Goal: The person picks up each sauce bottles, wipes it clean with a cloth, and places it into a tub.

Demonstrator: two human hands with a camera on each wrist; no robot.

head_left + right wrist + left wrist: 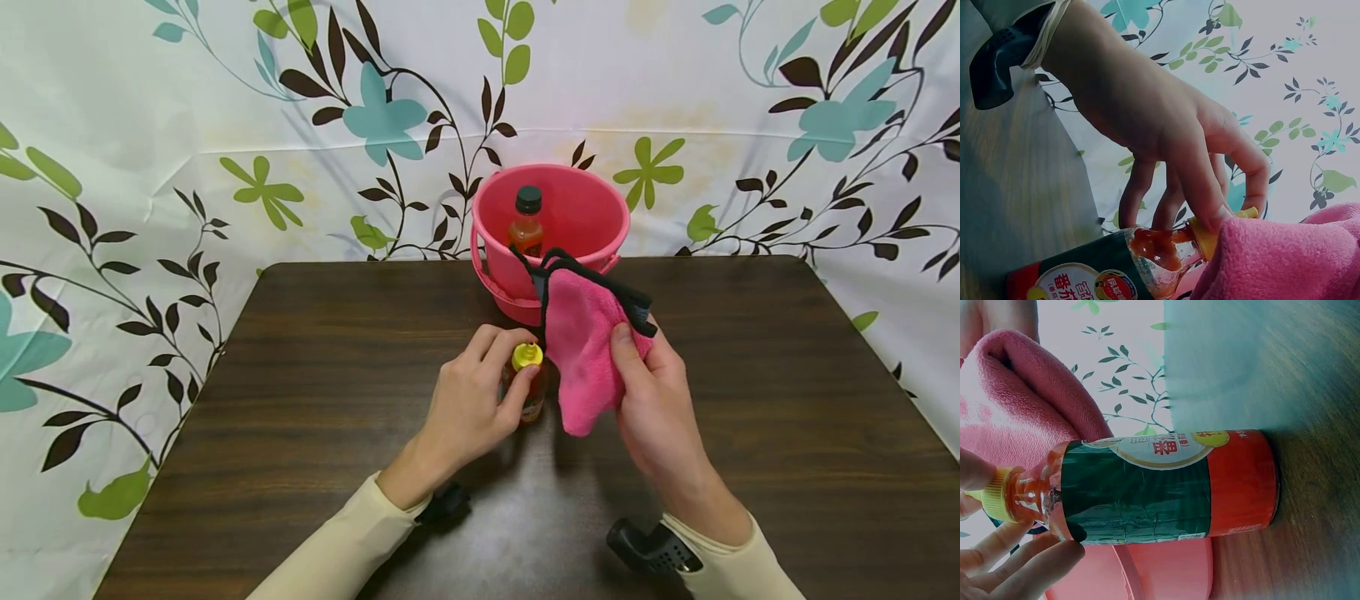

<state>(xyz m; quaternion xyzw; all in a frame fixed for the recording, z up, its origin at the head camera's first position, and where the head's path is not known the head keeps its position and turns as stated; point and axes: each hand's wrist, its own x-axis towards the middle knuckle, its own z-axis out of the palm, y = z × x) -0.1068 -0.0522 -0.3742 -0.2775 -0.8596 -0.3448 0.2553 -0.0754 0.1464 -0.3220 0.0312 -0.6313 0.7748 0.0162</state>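
A ketchup bottle (pixel 1141 494) with a yellow cap (pixel 527 355) and a green and red label stands upright on the dark wooden table. My left hand (pixel 471 396) pinches it at the cap between thumb and fingers, the other fingers spread beside its neck, as the right wrist view shows. Just right of the bottle, my right hand (pixel 660 408) grips a fluffy pink cloth (pixel 581 342) with black edging, thumb on top. The cloth hangs in folds and overlaps the front of the bucket in the head view. In the right wrist view it hides part of the cap.
Behind the hands, a pink bucket (pixel 495 267) stands near the table's (pixel 360 333) back edge. Inside it is another bottle (pixel 527 225) with a dark green cap and orange-red contents. A white sheet (pixel 187 100) printed with leaves and flowers hangs behind the table.
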